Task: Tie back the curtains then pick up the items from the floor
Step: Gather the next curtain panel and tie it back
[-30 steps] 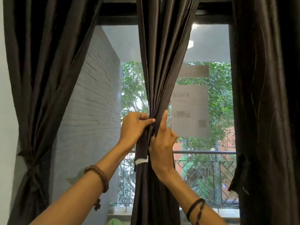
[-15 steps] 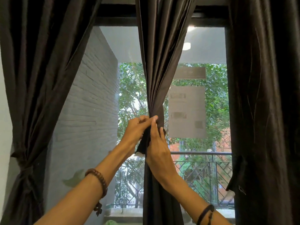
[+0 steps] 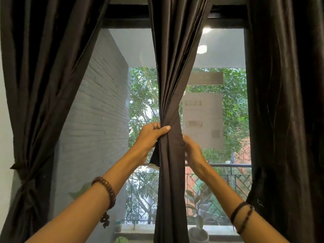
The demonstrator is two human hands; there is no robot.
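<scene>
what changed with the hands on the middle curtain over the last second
The right hand moved from the front of the middle curtain round to its right side, fingers going behind the fabric. The left hand kept its grip on the gathered cloth. The left curtain stayed tied back; the right curtain is unchanged.

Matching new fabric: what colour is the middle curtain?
Dark brown middle curtain, plain, slightly shiny; head view.

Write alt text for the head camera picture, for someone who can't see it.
Two bare hands gather the middle curtain at a window: the left hand grips the bunched dark fabric, and the right hand reaches around its far side. The left curtain is already tied back, the right curtain hangs at the edge, and trees and a balcony railing show outside.
</scene>
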